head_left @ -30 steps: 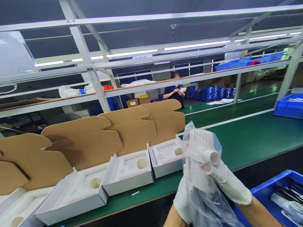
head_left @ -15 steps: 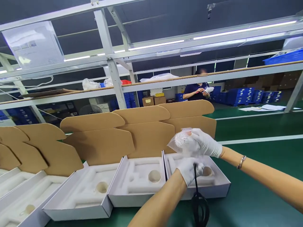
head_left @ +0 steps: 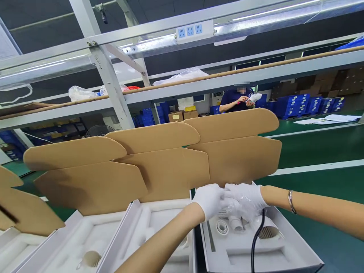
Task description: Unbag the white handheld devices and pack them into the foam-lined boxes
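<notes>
My left hand (head_left: 209, 199), in a white glove, is closed at the near edge of a clear plastic bag (head_left: 247, 207). My right hand (head_left: 244, 193), gloved too, is closed on the same bag; its fingertips meet the left ones and hide what the bag holds. Both hands are over the rightmost open white box (head_left: 256, 261), which has a white foam insert (head_left: 213, 239). Below the hands in that box show a white ring-shaped part (head_left: 222, 226) and a white cylindrical part (head_left: 236, 223). A black cable (head_left: 257, 235) hangs from under my right hand across the box.
More open boxes with foam inserts (head_left: 106, 223) stand in a row to the left, their brown cardboard lids (head_left: 167, 174) raised behind. A metal shelf frame (head_left: 113, 91) crosses above the green table (head_left: 321, 148). Across it a person (head_left: 239, 100) handles a white object.
Both hands have come down over the right box with the bag, and the left has moved in beside the right. The view has turned, and small white parts now show in the box.
</notes>
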{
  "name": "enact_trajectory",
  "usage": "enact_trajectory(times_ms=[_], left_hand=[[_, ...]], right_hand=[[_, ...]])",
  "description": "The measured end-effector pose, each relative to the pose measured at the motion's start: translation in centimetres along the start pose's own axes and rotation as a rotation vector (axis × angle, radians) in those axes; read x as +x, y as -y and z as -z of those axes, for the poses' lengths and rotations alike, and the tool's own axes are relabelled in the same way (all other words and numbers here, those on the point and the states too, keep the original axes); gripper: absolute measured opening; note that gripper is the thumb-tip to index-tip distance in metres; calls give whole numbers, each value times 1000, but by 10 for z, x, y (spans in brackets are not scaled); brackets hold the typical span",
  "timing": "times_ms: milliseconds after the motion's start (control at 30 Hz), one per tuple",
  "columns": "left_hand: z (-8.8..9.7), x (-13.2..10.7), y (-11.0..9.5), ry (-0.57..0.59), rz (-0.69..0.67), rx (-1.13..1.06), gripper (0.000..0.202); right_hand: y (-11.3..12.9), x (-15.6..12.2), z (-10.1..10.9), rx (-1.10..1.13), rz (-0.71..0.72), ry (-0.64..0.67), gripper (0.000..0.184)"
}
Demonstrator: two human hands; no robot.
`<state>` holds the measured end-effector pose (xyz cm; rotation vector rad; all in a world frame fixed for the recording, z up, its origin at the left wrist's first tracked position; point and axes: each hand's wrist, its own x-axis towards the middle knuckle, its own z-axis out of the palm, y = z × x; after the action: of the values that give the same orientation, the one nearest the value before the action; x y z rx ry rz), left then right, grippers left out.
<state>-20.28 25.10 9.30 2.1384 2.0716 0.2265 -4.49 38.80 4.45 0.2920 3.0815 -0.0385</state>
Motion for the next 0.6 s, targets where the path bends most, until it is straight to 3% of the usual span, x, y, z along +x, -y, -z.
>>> enact_trajectory(times_ms=[100, 233, 333, 400, 500, 567, 600], left_hand=[[-19, 13, -3, 140, -51, 122, 35], [-47, 23, -13, 202, -86, 295, 57], [-43, 30, -20, 189, -56, 315, 65], [-29, 26, -25, 168, -10, 279, 52], [-16, -10, -34, 102, 43, 203, 30], [-27, -58, -43, 16, 58, 94, 35], [-40, -86, -48, -25, 66, 28, 36]], right_hand=[[-4, 5, -8, -157, 1, 200, 90], [0, 12, -31, -105, -66, 114, 83], [1, 12, -34, -31, -125, 96, 76], [-2, -1, -20, 5, -136, 98, 76], [-10, -43, 15, 88, -184, 43, 53], [-11, -74, 33, 146, -243, 0, 38], [-7, -86, 37, 167, -262, -17, 48]])
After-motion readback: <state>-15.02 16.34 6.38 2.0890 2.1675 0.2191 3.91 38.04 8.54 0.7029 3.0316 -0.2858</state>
